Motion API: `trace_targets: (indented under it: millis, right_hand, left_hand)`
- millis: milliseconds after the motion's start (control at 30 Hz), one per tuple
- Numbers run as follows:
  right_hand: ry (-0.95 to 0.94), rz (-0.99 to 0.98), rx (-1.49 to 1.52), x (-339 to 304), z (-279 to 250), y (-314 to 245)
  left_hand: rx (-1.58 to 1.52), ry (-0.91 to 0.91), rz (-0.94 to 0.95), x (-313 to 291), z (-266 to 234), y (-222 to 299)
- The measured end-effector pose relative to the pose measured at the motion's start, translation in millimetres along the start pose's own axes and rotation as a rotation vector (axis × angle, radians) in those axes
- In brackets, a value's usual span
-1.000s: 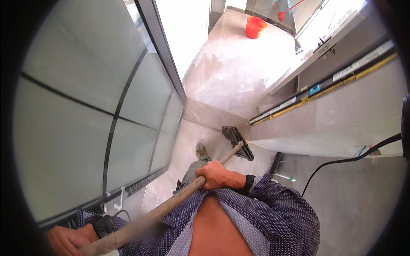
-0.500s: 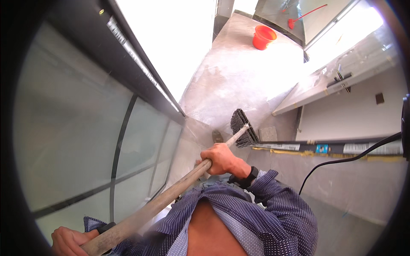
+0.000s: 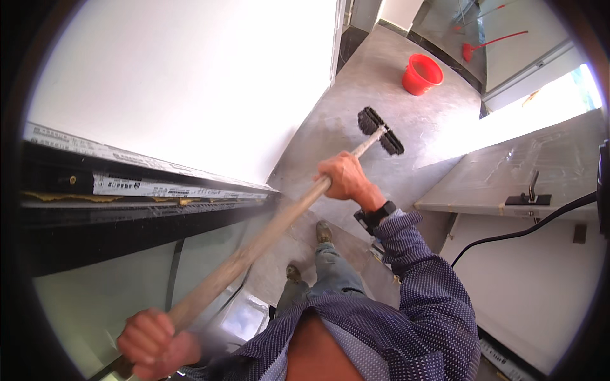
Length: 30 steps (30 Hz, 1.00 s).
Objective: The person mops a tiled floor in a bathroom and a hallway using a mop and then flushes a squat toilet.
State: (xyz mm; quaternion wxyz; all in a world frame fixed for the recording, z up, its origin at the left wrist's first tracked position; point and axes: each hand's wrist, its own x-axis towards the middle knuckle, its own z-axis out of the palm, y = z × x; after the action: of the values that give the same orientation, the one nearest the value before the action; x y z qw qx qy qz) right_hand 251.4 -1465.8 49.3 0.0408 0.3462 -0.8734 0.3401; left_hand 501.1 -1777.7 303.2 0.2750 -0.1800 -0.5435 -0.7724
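A push broom [image 3: 260, 240] with a long wooden handle and a dark bristled head slants across the view, from lower left to upper centre. My left hand [image 3: 151, 344] is wrapped round the upper end of the handle, slightly blurred. Farther down, my right hand [image 3: 343, 176] grips the same handle, its wrist in a dark band. Beyond that hand, the broom head [image 3: 373, 126] rests on the grey floor [image 3: 324, 143]. A red bucket [image 3: 414, 82] stands on the floor past the broom head.
A white wall [image 3: 190, 82] and a dark door frame [image 3: 127, 222] with glass panels line the left. On the right stands a white door [image 3: 508, 254] with a black handle [image 3: 530, 193]. A black cable [image 3: 521, 230] hangs there. Behind the bucket is a small red broom [image 3: 469, 52].
The broom head has moved forward, away from my feet and closer to the bucket. Both hands keep their hold, my right arm reaching farther out. The view has shifted forward through the doorway.
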Motion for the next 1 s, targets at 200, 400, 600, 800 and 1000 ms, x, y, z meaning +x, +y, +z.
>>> trace_targets:
  millis: [200,400,600,800,1000]
  right_hand:
    - [0.182,0.081,-0.004,19,64,51]
    - [0.191,0.207,0.137,-25,169,20]
    - [0.046,0.299,0.197,-58,203,-36]
    - [-0.016,0.257,0.264,-100,237,-104]
    - [-0.038,0.204,0.348,-164,274,-199]
  left_hand:
    - [0.352,0.017,-0.208,-40,34,-110]
    - [0.462,-0.095,-0.336,-109,24,-194]
    - [0.483,0.029,-0.343,-144,3,-145]
    - [0.533,0.088,-0.336,-205,-19,-85]
    - [0.564,0.169,-0.260,-279,-43,-2]
